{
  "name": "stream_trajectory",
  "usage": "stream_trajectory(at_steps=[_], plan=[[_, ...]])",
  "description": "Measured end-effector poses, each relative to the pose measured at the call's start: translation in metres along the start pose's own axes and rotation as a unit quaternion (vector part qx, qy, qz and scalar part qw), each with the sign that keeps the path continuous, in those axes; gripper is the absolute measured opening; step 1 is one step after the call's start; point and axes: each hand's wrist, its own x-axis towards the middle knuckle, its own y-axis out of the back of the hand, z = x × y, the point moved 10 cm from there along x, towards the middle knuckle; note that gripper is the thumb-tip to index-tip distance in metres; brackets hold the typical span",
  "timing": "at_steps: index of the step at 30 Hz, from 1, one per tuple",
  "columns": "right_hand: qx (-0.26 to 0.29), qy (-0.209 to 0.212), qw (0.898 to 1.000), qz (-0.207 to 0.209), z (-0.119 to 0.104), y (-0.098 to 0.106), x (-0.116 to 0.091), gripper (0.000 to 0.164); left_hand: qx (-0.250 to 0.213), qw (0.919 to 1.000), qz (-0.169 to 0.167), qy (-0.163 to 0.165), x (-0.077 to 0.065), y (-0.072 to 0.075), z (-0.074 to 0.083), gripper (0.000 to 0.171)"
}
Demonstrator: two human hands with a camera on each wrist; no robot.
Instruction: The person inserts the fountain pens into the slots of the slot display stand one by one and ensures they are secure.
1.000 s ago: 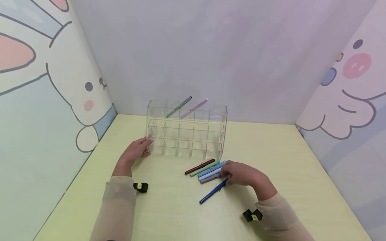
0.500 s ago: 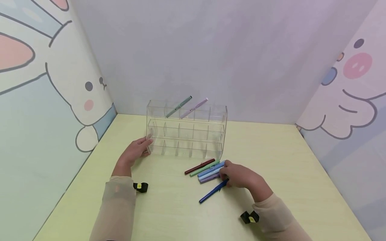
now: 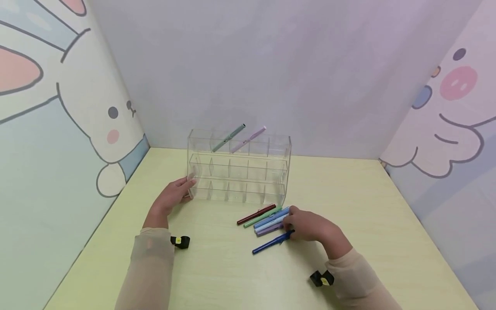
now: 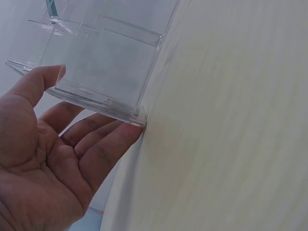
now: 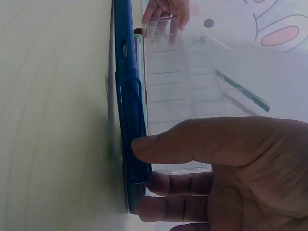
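A clear acrylic pen rack (image 3: pixel 237 196), with three tiers of small compartments, stands at the back of the table. My left hand (image 3: pixel 173 193) holds its left end; in the left wrist view the thumb lies at the side panel (image 4: pixel 103 103) and the fingertips reach its lower corner. Over at the right, my right hand (image 3: pixel 311 226) pinches the cap end of a dark blue pen (image 3: pixel 267 246) between thumb and fingers. The pen's other end points left, low over the table. Right beside those fingers lie a purple pen (image 3: pixel 269 230), a pale blue pen (image 3: pixel 265 226) and a blue pen (image 3: pixel 267 221).
A green pen (image 3: pixel 252 222) and a dark red pen (image 3: pixel 253 215) lie in the same row, just in front of the rack. In its top tier lean a grey-green pen (image 3: pixel 228 138) and a lilac pen (image 3: pixel 248 140). Cartoon-printed walls (image 3: pixel 248 64) enclose the table (image 3: pixel 217 267).
The dark blue pen's far end has swung away from me, bringing the pen flatter across the view. My right hand has shifted slightly left. The left hand stays on the rack.
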Motion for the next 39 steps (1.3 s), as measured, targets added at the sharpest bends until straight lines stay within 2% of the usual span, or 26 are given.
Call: stream_trajectory(at_steps=[9, 15, 25, 29, 35, 39], plan=[[0.096, 0.014, 0.995, -0.011, 0.009, 0.015, -0.008, 0.011, -0.007, 1.0000, -0.001, -0.003, 0.000, -0.001, 0.001, 0.072], [0.150, 0.041, 0.988, 0.009, 0.014, 0.027, -0.012, 0.009, 0.002, 1.0000, 0.002, 0.000, 0.000, 0.000, -0.001, 0.072], [0.217, 0.063, 0.973, 0.057, 0.007, 0.053, -0.022, 0.012, 0.008, 0.9999, 0.008, 0.000, 0.000, 0.000, 0.000, 0.068], [0.230, 0.073, 0.968, 0.076, 0.005, 0.060, -0.024, 0.013, 0.005, 1.0000, 0.003, -0.003, 0.000, 0.000, 0.001, 0.070], [0.220, 0.086, 0.966, 0.105, 0.004, 0.068, -0.029, 0.019, -0.001, 1.0000, 0.000, -0.004, 0.001, -0.001, -0.001, 0.071], [0.221, 0.081, 0.966, 0.111, 0.005, 0.070, -0.031, 0.019, 0.001, 1.0000, 0.001, -0.002, 0.000, -0.001, -0.001, 0.070]])
